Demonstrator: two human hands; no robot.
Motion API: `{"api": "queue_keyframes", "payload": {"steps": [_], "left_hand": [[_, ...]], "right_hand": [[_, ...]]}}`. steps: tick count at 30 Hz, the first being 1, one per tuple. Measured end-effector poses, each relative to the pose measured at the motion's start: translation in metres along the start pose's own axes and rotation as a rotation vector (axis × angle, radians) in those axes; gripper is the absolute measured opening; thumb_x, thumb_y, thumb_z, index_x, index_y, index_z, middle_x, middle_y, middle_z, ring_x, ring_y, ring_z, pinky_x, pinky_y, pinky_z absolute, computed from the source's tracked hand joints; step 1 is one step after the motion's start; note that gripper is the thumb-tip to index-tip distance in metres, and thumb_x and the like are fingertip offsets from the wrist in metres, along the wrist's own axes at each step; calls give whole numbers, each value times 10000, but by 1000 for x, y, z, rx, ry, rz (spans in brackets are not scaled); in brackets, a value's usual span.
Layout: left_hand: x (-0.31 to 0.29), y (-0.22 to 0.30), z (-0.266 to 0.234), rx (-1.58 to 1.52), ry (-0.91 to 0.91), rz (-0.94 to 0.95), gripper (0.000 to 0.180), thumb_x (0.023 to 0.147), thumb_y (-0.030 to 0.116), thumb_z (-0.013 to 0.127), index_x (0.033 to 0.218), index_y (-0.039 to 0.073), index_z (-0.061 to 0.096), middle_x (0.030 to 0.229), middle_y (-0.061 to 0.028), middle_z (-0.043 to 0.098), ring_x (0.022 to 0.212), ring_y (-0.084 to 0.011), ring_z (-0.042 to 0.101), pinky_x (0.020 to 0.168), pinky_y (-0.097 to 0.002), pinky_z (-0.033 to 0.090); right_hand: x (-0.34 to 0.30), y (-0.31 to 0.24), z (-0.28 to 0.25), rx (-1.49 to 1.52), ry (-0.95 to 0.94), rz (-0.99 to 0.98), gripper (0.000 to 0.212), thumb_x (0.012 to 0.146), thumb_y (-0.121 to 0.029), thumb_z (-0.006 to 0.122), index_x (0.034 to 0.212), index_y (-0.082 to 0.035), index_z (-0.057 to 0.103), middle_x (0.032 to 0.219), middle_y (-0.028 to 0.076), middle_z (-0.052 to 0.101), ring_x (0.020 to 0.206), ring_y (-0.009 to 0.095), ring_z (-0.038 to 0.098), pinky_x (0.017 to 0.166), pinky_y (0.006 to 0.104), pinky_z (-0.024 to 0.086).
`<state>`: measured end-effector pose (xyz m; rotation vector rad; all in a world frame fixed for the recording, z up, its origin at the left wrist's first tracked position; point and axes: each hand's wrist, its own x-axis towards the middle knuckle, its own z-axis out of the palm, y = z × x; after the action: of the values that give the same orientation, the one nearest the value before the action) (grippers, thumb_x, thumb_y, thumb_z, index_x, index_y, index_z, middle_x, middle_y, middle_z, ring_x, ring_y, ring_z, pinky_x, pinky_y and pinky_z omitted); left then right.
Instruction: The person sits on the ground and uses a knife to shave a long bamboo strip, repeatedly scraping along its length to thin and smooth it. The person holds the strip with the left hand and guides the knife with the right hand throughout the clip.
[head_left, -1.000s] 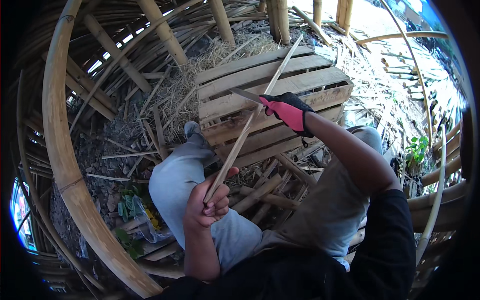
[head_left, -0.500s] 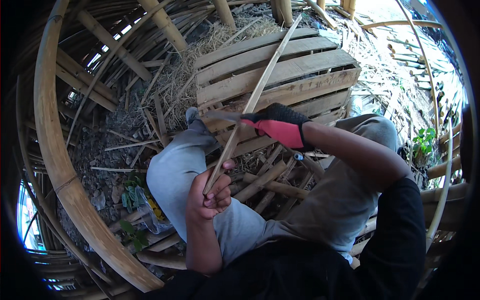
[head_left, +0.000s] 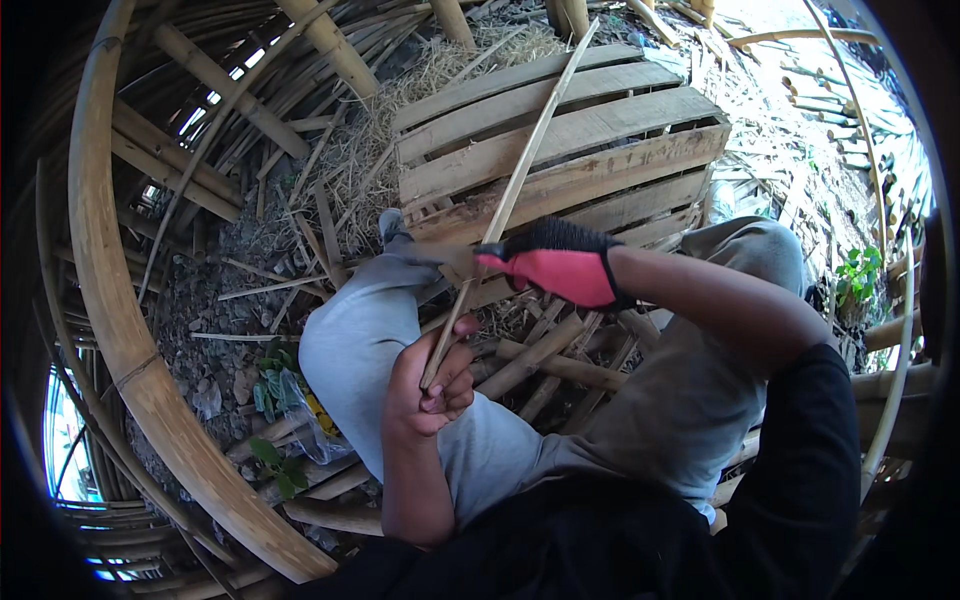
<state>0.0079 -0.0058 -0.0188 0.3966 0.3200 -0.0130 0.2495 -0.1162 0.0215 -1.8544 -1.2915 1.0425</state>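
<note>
My bare left hand (head_left: 418, 388) is closed around the near end of a long, thin bamboo strip (head_left: 532, 150). The strip slants up and away to the right, over a slatted wooden crate or pallet (head_left: 480, 178). My right hand (head_left: 568, 268), in a pink and black glove, grips a knife (head_left: 436, 252); its handle is hidden in the fist. The blade points left and crosses the strip a little beyond my left hand. Whether the edge bites into the strip is too blurred to tell.
A thick curved bamboo pole (head_left: 128, 350) bends along the left side. Cut bamboo pieces (head_left: 545, 352) lie between my legs. Straw (head_left: 440, 75) heaps behind the slats, and a clear plastic bag (head_left: 312, 425) rests by my left knee. Leafy plants (head_left: 858, 275) grow at right.
The knife and my gloved right hand have shifted slightly nearer along the strip, toward my left hand. My left hand keeps its grip, and the whole view has moved a little.
</note>
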Motion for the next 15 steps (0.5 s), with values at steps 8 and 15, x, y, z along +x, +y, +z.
{"api": "queue_keyframes", "payload": {"steps": [8, 15], "left_hand": [[-3, 1, -1, -10, 12, 41, 232, 1102, 183, 257, 1144, 96, 468, 474, 43, 360, 301, -57, 239, 315, -221, 168], [-2, 3, 5, -252, 2, 100, 341, 1071, 221, 301, 1290, -21, 398, 607, -45, 449, 426, -103, 441, 376, -242, 321]], "right_hand": [[1, 10, 11, 149, -7, -15, 417, 1023, -460, 539, 1130, -87, 693, 699, -8, 570, 565, 118, 523, 538, 290, 433], [7, 21, -9, 461, 87, 287, 282, 996, -397, 633, 1012, -126, 710, 666, -39, 514, 477, 96, 464, 431, 284, 368]]}}
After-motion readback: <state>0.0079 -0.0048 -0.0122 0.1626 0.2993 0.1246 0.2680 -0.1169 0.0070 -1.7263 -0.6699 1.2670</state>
